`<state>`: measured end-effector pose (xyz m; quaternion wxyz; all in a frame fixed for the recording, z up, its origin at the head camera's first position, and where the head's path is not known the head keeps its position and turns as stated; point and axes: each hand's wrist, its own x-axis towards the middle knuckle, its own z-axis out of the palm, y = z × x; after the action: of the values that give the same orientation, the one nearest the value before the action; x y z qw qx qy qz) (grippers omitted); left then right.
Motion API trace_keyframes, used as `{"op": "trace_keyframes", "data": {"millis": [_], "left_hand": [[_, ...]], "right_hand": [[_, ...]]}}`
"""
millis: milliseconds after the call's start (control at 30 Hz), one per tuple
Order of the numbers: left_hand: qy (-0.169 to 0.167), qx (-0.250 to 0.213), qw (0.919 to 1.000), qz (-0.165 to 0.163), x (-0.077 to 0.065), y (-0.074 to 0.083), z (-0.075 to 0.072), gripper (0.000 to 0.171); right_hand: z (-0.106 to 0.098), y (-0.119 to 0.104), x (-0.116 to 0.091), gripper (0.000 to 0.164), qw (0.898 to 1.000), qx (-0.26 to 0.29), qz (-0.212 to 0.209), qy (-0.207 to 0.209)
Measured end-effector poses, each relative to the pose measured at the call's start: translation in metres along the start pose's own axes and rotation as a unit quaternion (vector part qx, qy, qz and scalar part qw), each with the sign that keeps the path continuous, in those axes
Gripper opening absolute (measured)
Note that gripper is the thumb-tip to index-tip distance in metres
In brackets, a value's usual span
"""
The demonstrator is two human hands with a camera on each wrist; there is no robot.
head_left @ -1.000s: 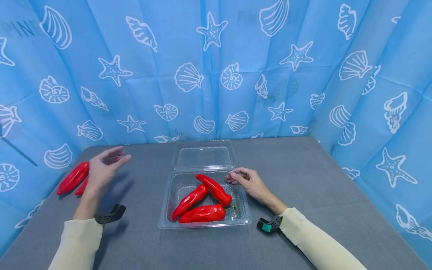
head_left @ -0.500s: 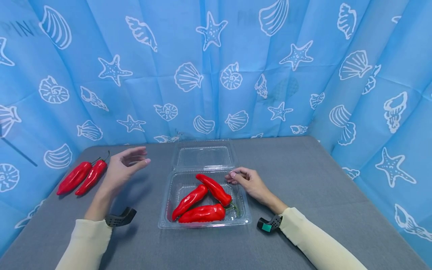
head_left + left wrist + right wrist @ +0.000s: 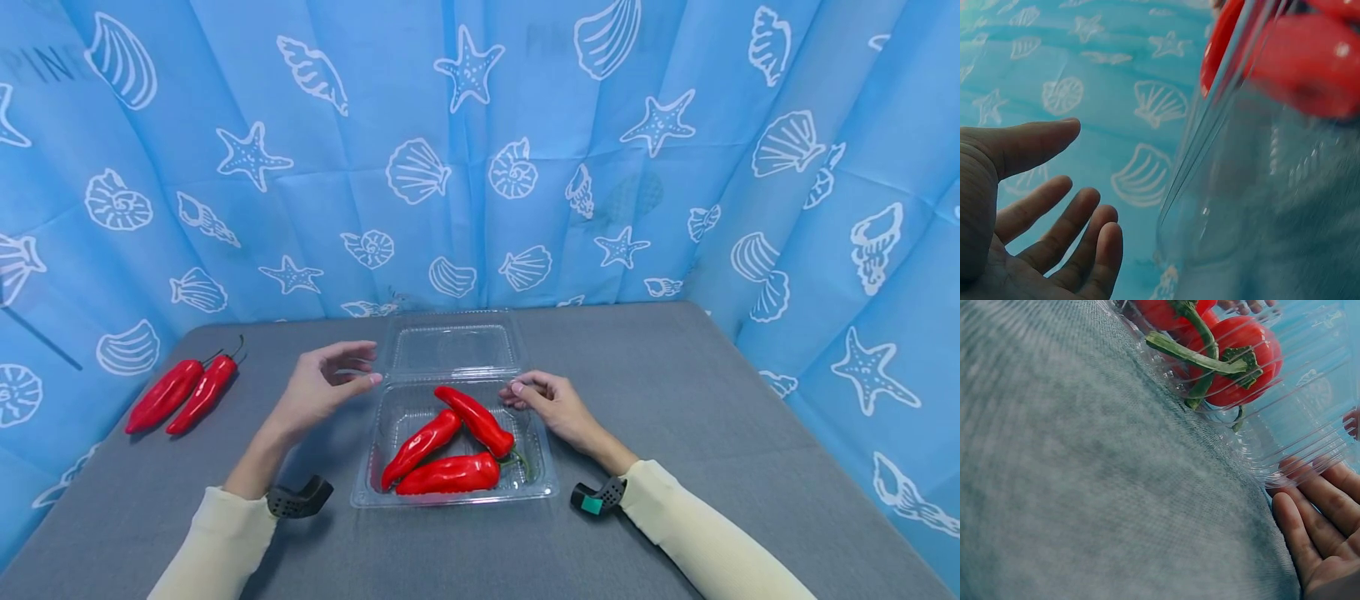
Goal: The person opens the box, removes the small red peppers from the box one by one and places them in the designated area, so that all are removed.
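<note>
A clear plastic clamshell container (image 3: 454,502) sits open on the grey cloth, lid (image 3: 457,348) folded back. Three red peppers lie in its base: one slanting pepper (image 3: 480,423) at the top, another pepper (image 3: 422,447) at left, a third pepper (image 3: 453,474) along the front. My left hand (image 3: 326,385) hovers just left of the container near the hinge, thumb and fingers spread apart with nothing between them. My right hand (image 3: 557,407) rests by the right wall, its relaxed fingertips at the ribbed plastic in the right wrist view.
Two more red peppers, an outer pepper (image 3: 165,397) and an inner pepper (image 3: 204,395), lie side by side on the table's left. A blue curtain (image 3: 480,167) with white shell prints closes off the back and sides.
My left hand has moved right, from in front of the two left peppers to the container's left side, uncovering them. My right hand and the container have stayed put.
</note>
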<state>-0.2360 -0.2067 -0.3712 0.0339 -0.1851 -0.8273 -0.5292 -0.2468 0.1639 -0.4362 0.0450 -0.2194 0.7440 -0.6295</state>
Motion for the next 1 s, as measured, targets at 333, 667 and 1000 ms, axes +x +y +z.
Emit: {"op": "trace_keyframes", "data": {"millis": [333, 667, 1000], "left_hand": [[-0.066, -0.029, 0.9971, 0.026, -0.003, 0.017, 0.029, 0.05], [-0.157, -0.092, 0.983, 0.02, -0.008, 0.03, 0.049, 0.054], [-0.284, -0.152, 0.9466, 0.019, -0.011, 0.032, 0.067, 0.055]], "right_hand": [[0.001, 0.001, -0.001, 0.028, 1.0, 0.002, -0.005, -0.001], [0.001, 0.001, 0.0, 0.028, 1.0, 0.002, 0.001, 0.002], [0.0, 0.0, 0.0, 0.029, 1.0, -0.005, 0.006, -0.002]]}}
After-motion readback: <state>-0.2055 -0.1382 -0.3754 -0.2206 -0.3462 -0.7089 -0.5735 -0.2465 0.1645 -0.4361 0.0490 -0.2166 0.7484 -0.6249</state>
